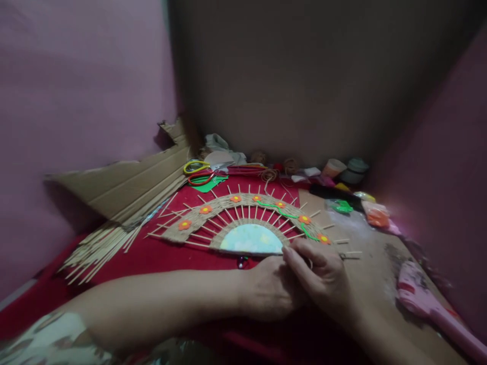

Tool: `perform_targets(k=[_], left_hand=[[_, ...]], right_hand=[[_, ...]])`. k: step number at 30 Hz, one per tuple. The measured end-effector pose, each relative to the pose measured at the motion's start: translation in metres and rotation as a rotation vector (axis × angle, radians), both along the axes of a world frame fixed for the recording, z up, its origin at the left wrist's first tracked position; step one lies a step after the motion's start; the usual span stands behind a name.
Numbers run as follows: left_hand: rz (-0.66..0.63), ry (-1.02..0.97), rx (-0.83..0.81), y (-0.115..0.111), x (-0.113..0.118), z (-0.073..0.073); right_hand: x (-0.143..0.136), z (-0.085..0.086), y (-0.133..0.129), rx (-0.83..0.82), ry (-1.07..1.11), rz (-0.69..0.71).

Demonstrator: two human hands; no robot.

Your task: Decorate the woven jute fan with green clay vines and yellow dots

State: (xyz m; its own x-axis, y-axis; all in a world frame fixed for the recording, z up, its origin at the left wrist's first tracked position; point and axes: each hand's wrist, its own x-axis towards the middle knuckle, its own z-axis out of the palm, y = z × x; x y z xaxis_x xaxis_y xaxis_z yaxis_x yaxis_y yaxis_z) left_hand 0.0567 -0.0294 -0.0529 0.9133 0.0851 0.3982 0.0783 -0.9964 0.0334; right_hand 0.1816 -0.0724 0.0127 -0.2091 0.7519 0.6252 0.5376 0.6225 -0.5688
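A half-circle fan (250, 239) of thin sticks, with a woven twine band and a pale blue half-disc at its base, lies on the red cloth. Orange flowers (205, 209) with yellow centres dot the band, and green wavy strips (286, 214) run along its right part. My right hand (323, 268) is closed in a pinch by the fan's lower right edge; what it pinches, if anything, is too small to make out. Close against it, my left hand (276, 289) reaches across from the left, its fingers hidden behind the right hand.
Loose sticks (102, 253) and cardboard (125, 190) lie at left. Yellow-handled scissors (196, 167) and red-handled scissors (201, 177) rest behind the fan, near twine (270, 175). At right are small packets (377, 215), a board (365, 284) and a pink glue gun (429, 304). Walls enclose the space.
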Motion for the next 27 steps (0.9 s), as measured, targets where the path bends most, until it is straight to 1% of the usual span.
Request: perform_targets(k=[3,5,7,9,14,16,17,19,21,22,23,25,26,27], left_hand=[[-0.042,0.025,0.028,0.003,-0.003,-0.003],[-0.059,0.026,0.04,0.005,-0.005,-0.002],[-0.061,0.034,0.064,0.005,-0.007,0.0],[-0.065,0.05,0.09,0.006,-0.009,0.002],[-0.076,0.072,0.122,0.006,-0.008,0.005],[-0.06,0.072,0.13,0.005,-0.007,0.011],[-0.048,0.066,0.124,0.004,-0.007,0.017],[-0.01,0.03,0.077,0.004,-0.013,0.034],[0.107,-0.072,-0.007,0.007,-0.032,0.058],[0.173,-0.098,-0.082,0.01,-0.047,0.071],[0.276,-0.144,-0.169,0.015,-0.065,0.083],[0.601,-0.179,-0.3,0.028,-0.109,0.103],[0.765,-0.157,-0.329,0.035,-0.132,0.11],[0.918,-0.075,-0.355,0.043,-0.154,0.114]], right_hand=[[0.002,-0.014,0.007,-0.051,0.008,0.012],[0.005,-0.023,0.007,-0.052,-0.002,0.023],[0.007,-0.028,0.005,-0.041,-0.01,0.038],[0.009,-0.029,0.005,-0.016,-0.027,0.065],[0.01,-0.025,0.005,0.054,-0.061,0.118],[0.012,-0.025,0.004,0.044,-0.048,0.12],[0.013,-0.025,0.003,0.027,-0.038,0.117],[0.016,-0.027,0.001,-0.002,-0.007,0.095],[0.019,-0.028,0.0,-0.008,0.026,0.065],[0.019,-0.028,0.0,-0.009,0.036,0.051],[0.019,-0.029,-0.001,-0.012,0.041,0.042],[0.018,-0.029,-0.001,-0.026,0.04,0.039],[0.018,-0.028,-0.001,-0.031,0.037,0.043],[0.017,-0.028,0.0,-0.033,0.037,0.047]])
